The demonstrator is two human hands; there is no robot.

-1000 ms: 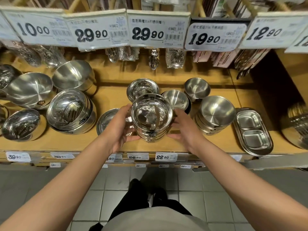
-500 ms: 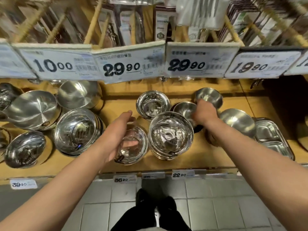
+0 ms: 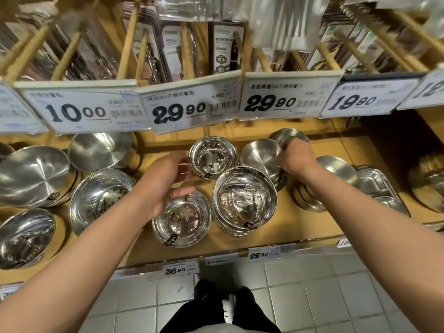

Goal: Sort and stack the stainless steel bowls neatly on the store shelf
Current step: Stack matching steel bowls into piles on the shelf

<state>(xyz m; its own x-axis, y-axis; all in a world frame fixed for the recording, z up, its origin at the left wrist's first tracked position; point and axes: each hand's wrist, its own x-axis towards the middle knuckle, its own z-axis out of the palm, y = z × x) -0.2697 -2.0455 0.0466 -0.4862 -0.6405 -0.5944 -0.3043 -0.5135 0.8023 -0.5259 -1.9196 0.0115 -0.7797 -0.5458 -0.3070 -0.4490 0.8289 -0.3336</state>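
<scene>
At the wooden shelf, my left hand hovers with fingers spread loose above a polished bowl, beside the bowl stack; my right hand appears to grip a matte bowl at the back.

**Head view, single wide-angle camera**

Worn on the person's head, the camera looks forward and steeply down onto the shelf at close range, arms entering from the bottom corners. Price tags hang overhead; floor tiles fill the lower edge. No second view.
</scene>
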